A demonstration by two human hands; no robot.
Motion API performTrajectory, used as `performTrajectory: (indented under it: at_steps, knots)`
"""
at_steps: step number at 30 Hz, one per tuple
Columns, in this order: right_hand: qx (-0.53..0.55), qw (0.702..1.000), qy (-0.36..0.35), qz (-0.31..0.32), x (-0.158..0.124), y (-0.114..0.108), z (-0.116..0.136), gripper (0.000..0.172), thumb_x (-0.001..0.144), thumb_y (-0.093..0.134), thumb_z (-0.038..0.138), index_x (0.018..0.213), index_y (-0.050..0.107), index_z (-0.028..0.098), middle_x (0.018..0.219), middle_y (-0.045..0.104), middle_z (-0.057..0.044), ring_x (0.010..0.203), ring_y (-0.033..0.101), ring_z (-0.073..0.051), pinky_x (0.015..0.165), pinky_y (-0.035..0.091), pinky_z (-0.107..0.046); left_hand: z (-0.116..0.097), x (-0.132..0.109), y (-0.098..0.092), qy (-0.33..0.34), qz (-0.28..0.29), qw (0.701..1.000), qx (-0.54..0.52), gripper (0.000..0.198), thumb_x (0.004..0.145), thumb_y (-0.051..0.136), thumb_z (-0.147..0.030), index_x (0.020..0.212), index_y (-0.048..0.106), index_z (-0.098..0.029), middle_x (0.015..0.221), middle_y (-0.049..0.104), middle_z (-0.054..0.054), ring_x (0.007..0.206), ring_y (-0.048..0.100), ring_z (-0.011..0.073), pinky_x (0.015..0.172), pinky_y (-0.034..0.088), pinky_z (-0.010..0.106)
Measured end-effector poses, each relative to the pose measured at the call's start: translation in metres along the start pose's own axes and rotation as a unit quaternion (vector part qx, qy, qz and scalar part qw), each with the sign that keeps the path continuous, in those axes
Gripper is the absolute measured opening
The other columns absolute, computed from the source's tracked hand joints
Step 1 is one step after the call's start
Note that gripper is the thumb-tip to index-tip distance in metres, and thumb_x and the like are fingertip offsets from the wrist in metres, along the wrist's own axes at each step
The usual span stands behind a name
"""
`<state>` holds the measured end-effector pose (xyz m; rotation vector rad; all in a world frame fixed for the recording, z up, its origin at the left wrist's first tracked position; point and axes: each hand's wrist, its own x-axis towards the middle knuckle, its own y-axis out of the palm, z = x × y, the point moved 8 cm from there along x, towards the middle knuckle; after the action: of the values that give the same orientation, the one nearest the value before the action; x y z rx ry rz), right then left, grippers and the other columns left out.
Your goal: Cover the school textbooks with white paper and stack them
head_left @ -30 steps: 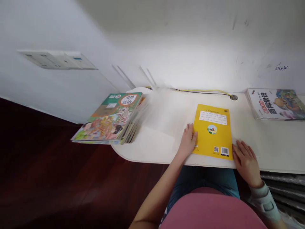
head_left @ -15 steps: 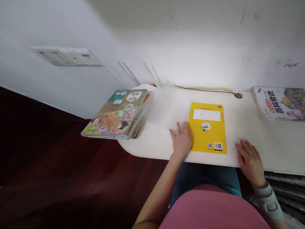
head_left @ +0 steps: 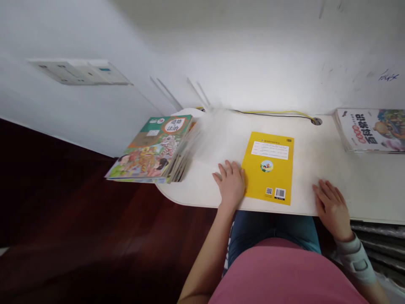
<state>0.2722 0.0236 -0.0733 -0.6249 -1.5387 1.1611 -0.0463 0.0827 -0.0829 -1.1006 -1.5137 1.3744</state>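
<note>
A yellow booklet [head_left: 272, 177] lies flat on the white desk [head_left: 303, 169], its back cover up with a round picture, a QR code and a barcode. My left hand [head_left: 230, 181] rests with fingers spread at the booklet's left edge, its thumb pointing away from it. The fingers seem to touch the cover's edge; whether they press on it I cannot tell. To the right of the booklet, apart from it, my right hand [head_left: 332, 207] lies palm down near the desk's front edge. It holds nothing, and its fingers are stretched out.
A stack of textbooks [head_left: 152, 147] overhangs the desk's rounded left end. More books [head_left: 373, 128] are piled at the far right. Cables [head_left: 278, 113] run along the wall into a desk hole [head_left: 316, 121]. A wall socket panel [head_left: 79, 71] is at upper left.
The yellow booklet has slid a little to the left and turned slightly, and my left hand has shifted left with it. My right hand stays about where it was. The view has tilted slightly.
</note>
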Motion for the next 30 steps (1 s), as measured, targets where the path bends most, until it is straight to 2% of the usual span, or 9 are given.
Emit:
performTrajectory:
  at_steps: [3,5,8,10,12,18,24,30]
  knots:
    - [-0.003,1.000,0.004,0.004,0.002,-0.001,0.002,0.032,0.092,0.044,0.021,0.118,0.061,0.015,0.131,0.057,-0.015,0.126,0.049,-0.027,0.102,0.039,-0.044,-0.002,-0.001,0.000,-0.009,-0.016,1.000,0.002,0.055,0.096,0.020,-0.031,0.140,0.040,-0.006,0.150,0.031,0.021,0.140,0.021,0.0413,0.107,0.020,0.065]
    - [-0.004,1.000,0.006,0.004,0.006,-0.002,0.009,0.034,0.092,0.046,0.029,0.119,0.059,0.014,0.133,0.055,-0.017,0.128,0.045,-0.029,0.102,0.039,-0.046,-0.004,-0.002,0.000,-0.005,-0.020,1.000,-0.001,0.053,0.096,0.020,-0.030,0.141,0.041,-0.009,0.150,0.032,0.021,0.140,0.021,0.0409,0.107,0.021,0.065]
    - [0.015,0.999,-0.038,0.005,0.020,-0.003,0.036,0.046,0.091,0.048,0.043,0.125,0.054,0.012,0.137,0.051,-0.020,0.131,0.042,-0.031,0.103,0.036,-0.048,-0.004,-0.002,-0.001,0.007,-0.020,1.000,-0.008,0.052,0.097,0.021,-0.031,0.140,0.043,-0.015,0.149,0.033,0.020,0.140,0.021,0.0409,0.106,0.022,0.065]
    - [0.037,0.996,-0.082,0.021,0.032,-0.001,0.058,0.051,0.090,0.048,0.047,0.126,0.053,0.011,0.134,0.054,-0.018,0.127,0.045,-0.030,0.103,0.036,-0.045,-0.003,-0.002,-0.002,0.011,-0.025,1.000,-0.012,0.051,0.097,0.022,-0.031,0.139,0.045,-0.015,0.149,0.034,0.021,0.140,0.022,0.0409,0.106,0.022,0.065]
    - [0.050,0.993,-0.094,0.045,0.043,0.004,0.070,0.050,0.090,0.048,0.047,0.124,0.054,0.012,0.126,0.060,-0.017,0.119,0.051,-0.029,0.097,0.041,-0.043,-0.002,-0.002,-0.004,0.011,-0.029,0.999,-0.017,0.051,0.096,0.022,-0.029,0.138,0.046,-0.013,0.148,0.035,0.021,0.140,0.022,0.0405,0.106,0.022,0.064]
    - [0.040,0.995,-0.060,0.071,0.056,0.011,0.067,0.038,0.090,0.050,0.043,0.115,0.061,0.017,0.107,0.065,-0.010,0.100,0.054,-0.025,0.079,0.044,-0.038,0.002,-0.002,-0.004,0.016,-0.014,0.998,-0.053,0.051,0.095,0.023,-0.026,0.137,0.047,-0.009,0.148,0.036,0.020,0.140,0.022,0.0397,0.107,0.025,0.061]
    - [0.011,0.997,-0.050,0.065,0.054,0.011,0.069,0.041,0.089,0.051,0.046,0.119,0.060,0.019,0.102,0.062,-0.010,0.095,0.053,-0.024,0.077,0.041,-0.035,0.005,-0.004,-0.007,0.022,-0.034,0.995,-0.090,0.049,0.096,0.027,-0.030,0.135,0.049,-0.011,0.150,0.033,0.019,0.139,0.021,0.0417,0.106,0.025,0.063]
    - [0.001,0.996,-0.049,0.070,0.053,0.013,0.068,0.042,0.088,0.053,0.046,0.121,0.060,0.022,0.105,0.061,-0.011,0.098,0.052,-0.026,0.077,0.041,-0.037,0.008,-0.006,-0.006,0.028,-0.049,0.990,-0.129,0.046,0.095,0.031,-0.028,0.132,0.052,-0.008,0.149,0.034,0.020,0.139,0.023,0.0405,0.107,0.027,0.061]
